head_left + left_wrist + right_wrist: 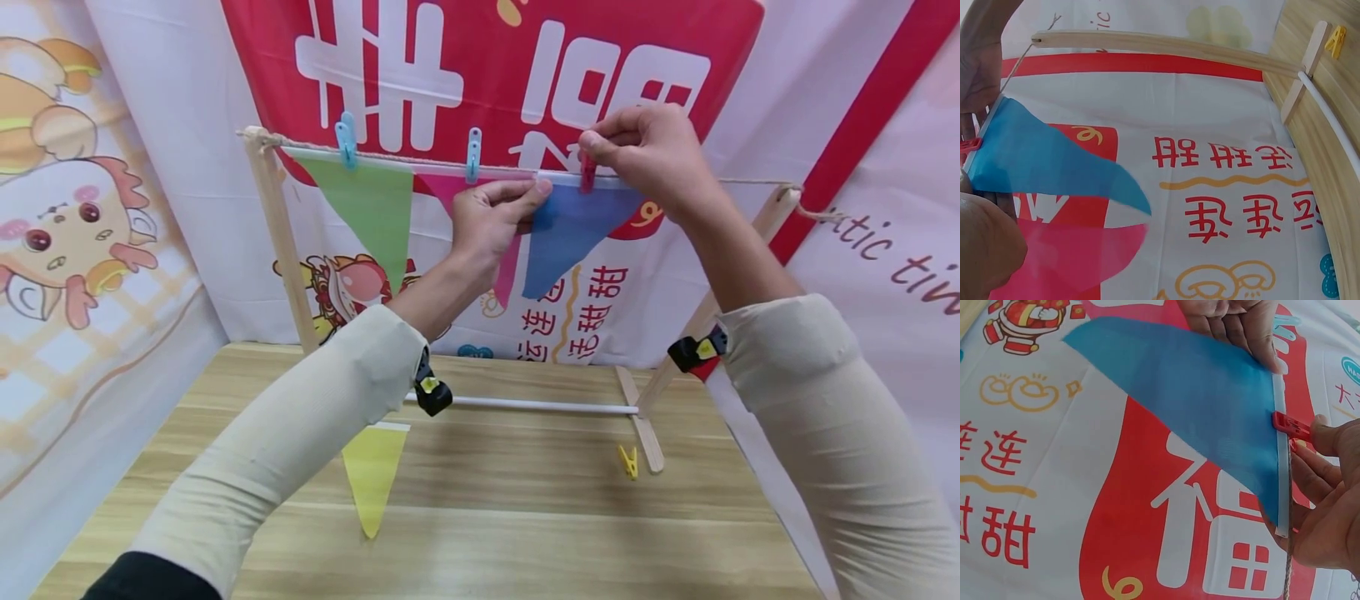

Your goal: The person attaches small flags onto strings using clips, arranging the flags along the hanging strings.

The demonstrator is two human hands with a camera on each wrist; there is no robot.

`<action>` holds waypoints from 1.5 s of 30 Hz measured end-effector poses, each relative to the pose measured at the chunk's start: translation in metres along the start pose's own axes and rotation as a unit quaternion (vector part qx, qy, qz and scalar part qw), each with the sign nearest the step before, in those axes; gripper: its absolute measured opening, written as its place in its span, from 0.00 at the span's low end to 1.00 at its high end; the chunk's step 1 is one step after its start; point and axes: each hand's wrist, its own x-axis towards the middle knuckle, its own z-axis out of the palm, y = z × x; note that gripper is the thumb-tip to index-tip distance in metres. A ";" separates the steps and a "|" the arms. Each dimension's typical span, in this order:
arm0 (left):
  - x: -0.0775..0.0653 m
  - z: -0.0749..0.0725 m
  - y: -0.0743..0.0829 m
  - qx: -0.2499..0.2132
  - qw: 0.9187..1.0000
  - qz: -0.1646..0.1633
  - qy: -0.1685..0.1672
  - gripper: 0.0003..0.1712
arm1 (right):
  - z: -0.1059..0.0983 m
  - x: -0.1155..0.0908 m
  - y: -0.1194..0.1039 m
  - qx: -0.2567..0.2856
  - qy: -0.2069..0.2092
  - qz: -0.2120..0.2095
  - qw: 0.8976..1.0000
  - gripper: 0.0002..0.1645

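Observation:
A blue triangular pennant (573, 229) hangs by its white top edge at a thin string (742, 181). My left hand (491, 217) pinches the pennant's upper left corner between thumb and fingers. With my right hand (652, 154) I grip a red clothespin (1291, 426), whose jaws sit over the white edge and the string. To the left hang a pink pennant (507, 279), partly behind my left hand, and a green pennant (371, 204). One light-blue clothespin (346, 142) is at the green pennant's top; another blue clothespin (473, 156) is at the pink one's.
Wooden posts (281, 242) hold the string at both ends, with a white rod (540, 405) low between them. A yellow pennant (371, 479) and a yellow clothespin (629, 462) lie on the wooden table (525, 525). Printed cloth (172, 167) surrounds the table.

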 end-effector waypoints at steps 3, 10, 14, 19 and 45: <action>0.000 -0.001 0.001 0.000 1.000 0.004 -0.006 0.21 | -0.001 -0.002 0.001 0.000 0.003 0.008 1.000 0.33; 0.001 -0.006 -0.001 0.007 1.000 0.003 -0.012 0.20 | -0.002 -0.003 0.002 0.005 0.006 0.021 1.000 0.34; 0.001 -0.011 -0.003 0.006 1.000 0.002 -0.011 0.21 | -0.002 -0.003 0.002 0.012 0.009 0.023 1.000 0.33; 0.001 -0.017 -0.004 -0.012 1.000 0.007 -0.020 0.19 | -0.001 -0.005 0.003 0.015 0.028 0.021 0.999 0.33; -0.010 -0.050 -0.013 -0.008 0.999 -0.012 -0.052 0.13 | 0.005 -0.030 0.018 0.047 0.162 -0.045 0.985 0.25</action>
